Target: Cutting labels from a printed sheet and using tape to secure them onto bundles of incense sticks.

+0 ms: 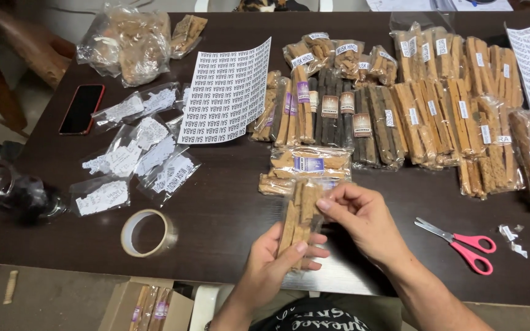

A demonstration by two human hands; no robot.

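Note:
My left hand (275, 265) holds a clear packet of tan sticks (299, 216) from below, near the front edge of the dark table (216, 202). My right hand (365, 220) pinches the packet's upper right side with thumb and fingers. Just beyond the packet lie more filled packets (310, 163), and behind them rows of labelled stick packets (363, 116) in tan and dark brown.
Pink-handled scissors (464, 242) lie to the right of my hands, with paper scraps (511, 238) beside them. A roll of clear tape (148, 233) sits at left. Sheets of printed labels (225, 92), small bags of cut labels (136, 153), a red phone (81, 108) and a cardboard box (151, 306) are also in view.

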